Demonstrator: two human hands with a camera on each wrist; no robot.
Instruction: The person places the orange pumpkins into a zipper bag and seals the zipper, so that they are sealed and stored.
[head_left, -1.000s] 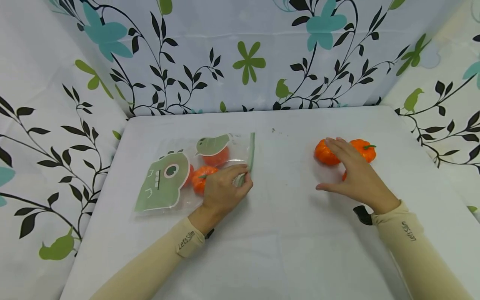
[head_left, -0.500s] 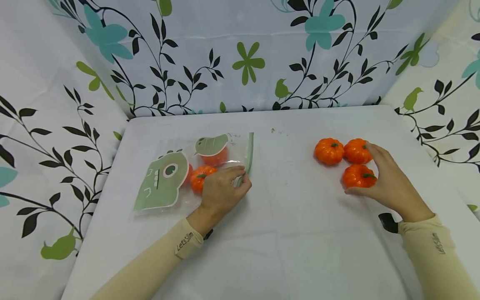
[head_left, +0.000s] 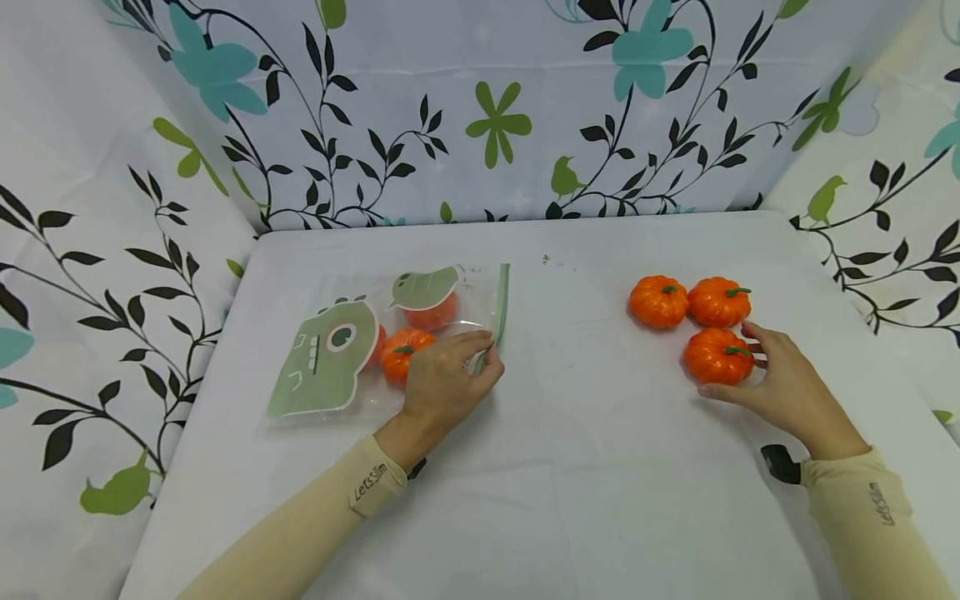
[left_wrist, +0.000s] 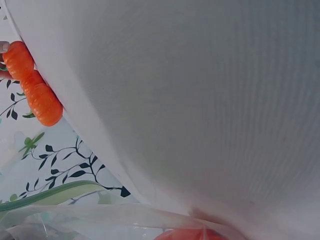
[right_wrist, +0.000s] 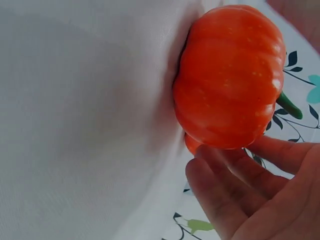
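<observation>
At right, the right hand (head_left: 795, 393) cups 1 pumpkin (head_left: 709, 358), stem (head_left: 738, 351) rightward, long axis level — the left hand (head_left: 447, 368) pinches a bag (head_left: 322, 367).

Site: curtained-off tabletop workspace; type of wider room cannot be determined. Leaf-and-bird-print curtains (head_left: 420, 58) enclose the white-covered table (head_left: 592, 500) at back, left and right.

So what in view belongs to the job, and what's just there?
Likely the job:
zip bag, pinched by left hand
pumpkins in or on it
three loose pumpkins, right hand at the nearest

Just there:
white tabletop
patterned cloth around it
</observation>
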